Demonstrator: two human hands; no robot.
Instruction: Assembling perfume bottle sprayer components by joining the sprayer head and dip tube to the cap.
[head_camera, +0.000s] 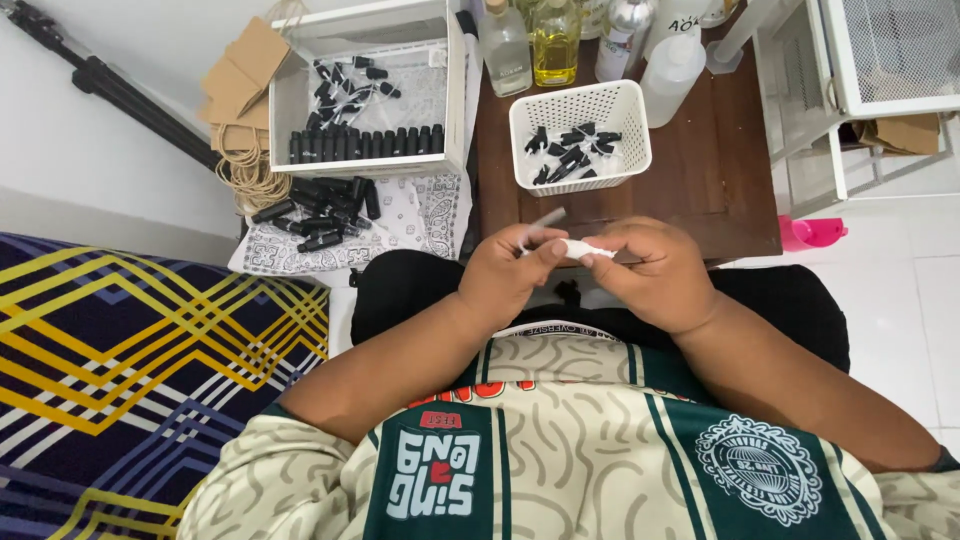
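Observation:
My left hand (508, 272) and my right hand (648, 272) meet over my lap, just in front of a low brown wooden table (715, 165). Between them they pinch a small white piece (583, 250), like a strip or tiny tube. A thin pale stick (545, 220) pokes up from my left fingers. Straight ahead on the table stands a white perforated basket (625, 120) holding several small black caps (570, 155).
A white open box (455, 95) at the left holds rows of small black bottles, with more lying on a patterned cloth (415, 215). Glass and plastic bottles (555, 40) line the table's far edge. Brown paper bags (240, 75), a tripod leg, a patterned mattress and a pink container (812, 233) surround.

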